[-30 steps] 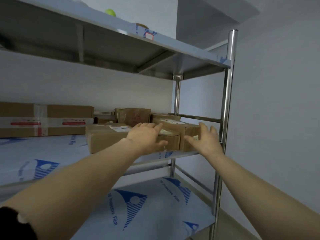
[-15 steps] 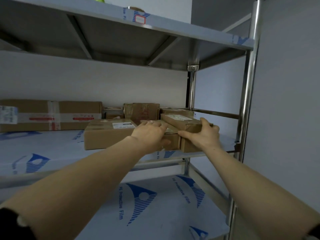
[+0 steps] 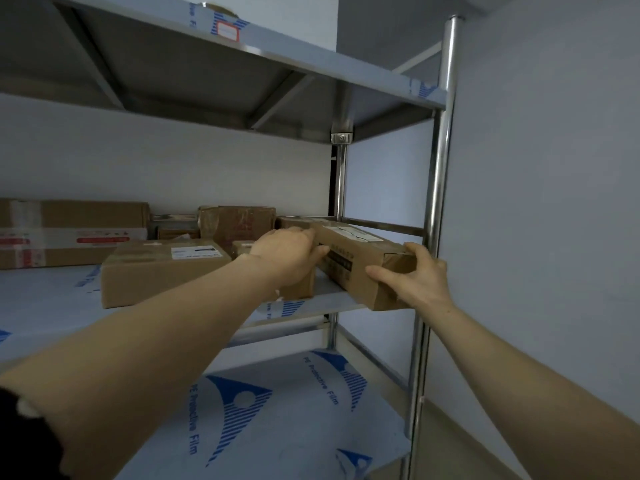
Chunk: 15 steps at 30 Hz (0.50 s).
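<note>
A long brown cardboard box (image 3: 356, 252) with a white label on top lies at the right end of the middle shelf (image 3: 52, 299), its near end sticking out past the shelf's front edge. My right hand (image 3: 412, 277) grips that near end, thumb on the left face and fingers over the top right corner. My left hand (image 3: 289, 256) holds the box's left side further back, fingers curled against it. A smaller box (image 3: 298, 289) sits under my left wrist, mostly hidden.
A wide box (image 3: 159, 270) with a white label lies left of my hands. Behind stand a long taped box (image 3: 72, 230) and a wrapped box (image 3: 239, 223). A steel post (image 3: 434, 209) rises just right of the held box. The lower shelf (image 3: 277, 420) carries blue-printed film.
Both hands closed on the long box, which now sits further forward with its near end beyond the shelf edge. The view has moved closer to the shelf.
</note>
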{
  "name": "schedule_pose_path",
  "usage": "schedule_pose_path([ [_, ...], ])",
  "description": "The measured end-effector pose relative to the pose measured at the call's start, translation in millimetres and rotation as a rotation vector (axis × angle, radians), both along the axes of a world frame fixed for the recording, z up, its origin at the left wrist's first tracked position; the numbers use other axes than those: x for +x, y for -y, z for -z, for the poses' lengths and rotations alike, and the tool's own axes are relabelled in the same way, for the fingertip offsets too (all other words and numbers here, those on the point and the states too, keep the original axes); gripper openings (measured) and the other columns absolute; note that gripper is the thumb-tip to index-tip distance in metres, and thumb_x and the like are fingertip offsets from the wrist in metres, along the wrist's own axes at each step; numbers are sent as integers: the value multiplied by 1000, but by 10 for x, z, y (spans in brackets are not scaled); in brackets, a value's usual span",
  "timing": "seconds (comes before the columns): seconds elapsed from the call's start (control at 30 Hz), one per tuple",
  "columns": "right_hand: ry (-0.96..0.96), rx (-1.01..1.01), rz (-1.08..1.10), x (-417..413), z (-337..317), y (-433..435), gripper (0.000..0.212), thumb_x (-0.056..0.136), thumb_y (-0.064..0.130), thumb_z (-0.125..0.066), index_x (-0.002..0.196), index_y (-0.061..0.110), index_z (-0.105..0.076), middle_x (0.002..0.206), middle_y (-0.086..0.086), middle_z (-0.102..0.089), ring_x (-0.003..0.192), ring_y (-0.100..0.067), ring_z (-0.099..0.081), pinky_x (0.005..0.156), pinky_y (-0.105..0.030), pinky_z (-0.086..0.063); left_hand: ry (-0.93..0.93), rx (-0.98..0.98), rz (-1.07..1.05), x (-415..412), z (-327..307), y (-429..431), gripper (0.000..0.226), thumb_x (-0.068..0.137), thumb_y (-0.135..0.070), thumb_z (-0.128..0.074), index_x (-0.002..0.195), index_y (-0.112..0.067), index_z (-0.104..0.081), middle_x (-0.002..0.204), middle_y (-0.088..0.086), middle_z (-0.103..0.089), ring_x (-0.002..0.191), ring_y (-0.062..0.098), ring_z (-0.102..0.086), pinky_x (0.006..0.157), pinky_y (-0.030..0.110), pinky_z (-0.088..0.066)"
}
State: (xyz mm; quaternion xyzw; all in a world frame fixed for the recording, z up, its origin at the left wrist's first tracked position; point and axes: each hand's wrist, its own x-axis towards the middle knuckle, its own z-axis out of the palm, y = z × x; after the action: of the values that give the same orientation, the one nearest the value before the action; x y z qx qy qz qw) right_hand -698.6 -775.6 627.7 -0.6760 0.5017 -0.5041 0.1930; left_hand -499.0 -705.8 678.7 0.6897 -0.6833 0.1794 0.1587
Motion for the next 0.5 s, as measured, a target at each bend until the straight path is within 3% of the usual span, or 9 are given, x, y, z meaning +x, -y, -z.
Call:
schedule_pose_path([
  [0.17,36,16,-76,-350,5,259,90,64,46,-82,140,29,-37,136,-5,-30,122,-25,-41,97,-47,-49,-151,-18,16,-246,-95,332,42,102,-40,-35,127,-11,-52,125,10,-58,110,24,-55,87,35,-44],
  [0.27,36,14,-171,-562,13,485,89,65,43,-83,140,30,-36,138,-3,-33,122,-23,-41,96,-44,-49,-264,-30,-24,-415,-137,604,36,102,-34,-37,119,-8,-56,113,9,-60,95,22,-54,78,32,-42],
  [0.4,75,11,-308,-864,14,775,80,72,34,-80,140,29,-38,137,0,-34,118,-17,-39,86,-32,-45,-375,-13,-122,-617,-176,981,36,102,-30,-38,107,-1,-59,115,19,-60,100,30,-55,78,31,-40],
  [0.5,109,20,-394,-1107,27,996,76,71,32,-81,136,30,-42,135,0,-38,119,-16,-41,84,-27,-43,-442,-8,-228,-681,-220,1240,40,101,-29,-40,116,4,-57,119,22,-59,110,35,-55,84,34,-43],
])
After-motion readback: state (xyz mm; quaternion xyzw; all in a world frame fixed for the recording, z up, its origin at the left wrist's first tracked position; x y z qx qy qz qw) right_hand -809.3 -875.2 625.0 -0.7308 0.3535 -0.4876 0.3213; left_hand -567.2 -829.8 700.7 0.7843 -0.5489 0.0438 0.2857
